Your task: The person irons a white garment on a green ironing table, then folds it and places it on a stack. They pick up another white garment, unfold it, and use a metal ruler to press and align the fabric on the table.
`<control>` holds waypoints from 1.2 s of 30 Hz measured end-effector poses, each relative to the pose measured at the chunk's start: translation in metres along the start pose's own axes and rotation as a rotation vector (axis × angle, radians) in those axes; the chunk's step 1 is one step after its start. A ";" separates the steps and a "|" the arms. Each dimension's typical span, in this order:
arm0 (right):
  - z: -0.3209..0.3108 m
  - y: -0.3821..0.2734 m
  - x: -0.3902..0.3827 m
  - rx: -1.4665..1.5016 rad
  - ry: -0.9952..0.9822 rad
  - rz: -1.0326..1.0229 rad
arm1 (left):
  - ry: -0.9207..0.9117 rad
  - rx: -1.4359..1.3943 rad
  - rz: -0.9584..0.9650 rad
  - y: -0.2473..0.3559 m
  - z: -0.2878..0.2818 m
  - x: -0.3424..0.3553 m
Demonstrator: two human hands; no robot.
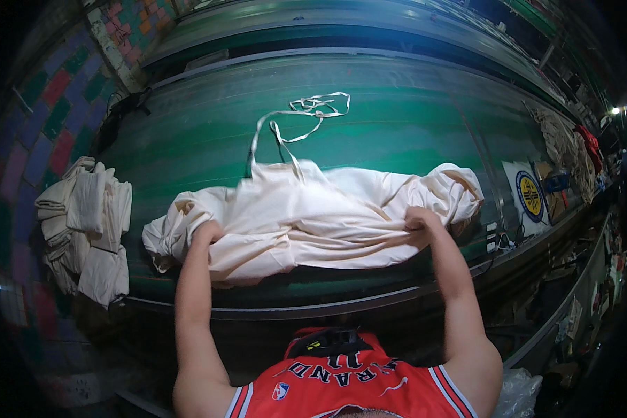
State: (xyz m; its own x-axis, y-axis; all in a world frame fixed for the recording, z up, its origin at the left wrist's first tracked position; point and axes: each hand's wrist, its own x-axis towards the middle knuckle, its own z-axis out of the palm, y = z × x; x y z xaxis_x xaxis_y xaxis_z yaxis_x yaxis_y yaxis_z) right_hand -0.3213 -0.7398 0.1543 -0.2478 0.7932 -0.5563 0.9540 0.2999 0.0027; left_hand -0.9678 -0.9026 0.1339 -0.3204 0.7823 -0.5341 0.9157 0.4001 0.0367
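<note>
A cream cloth apron (265, 209) lies bunched and creased across the green table in front of me, its sides gathered into loose folds at both ends. From its bib a thin white strap (258, 136) runs away from me and ends in a loose tangle farther up the table. My left hand (209, 230) is closed on the fabric near the left end. Toward the right end my right hand (419, 218) pinches another fold. Both sets of fingertips are partly hidden in the cloth.
Folded cream cloths (90, 216) are stacked at the table's left edge. On the right lie a printed sheet with a blue and yellow round emblem (529, 195), a small blue object (556, 183) and crumpled beige cloth (564, 143). A painted brick wall (56, 90) stands left.
</note>
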 end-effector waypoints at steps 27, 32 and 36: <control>-0.146 0.018 -0.059 -0.139 0.628 0.148 | 0.473 0.026 0.265 0.019 -0.136 -0.061; -0.266 0.050 -0.095 -0.263 2.090 0.099 | 1.896 -0.010 0.308 0.009 -0.281 -0.101; -0.228 0.054 -0.095 -0.334 2.086 -0.242 | 1.568 0.184 0.296 0.005 -0.256 -0.095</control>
State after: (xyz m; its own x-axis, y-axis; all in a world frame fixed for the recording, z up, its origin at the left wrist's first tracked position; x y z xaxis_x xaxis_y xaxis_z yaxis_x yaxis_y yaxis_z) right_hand -0.2846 -0.6780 0.3961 -0.3315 -0.0612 0.9415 0.8823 0.3332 0.3323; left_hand -0.9948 -0.8522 0.4009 0.0508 0.5580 0.8283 0.9658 0.1837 -0.1830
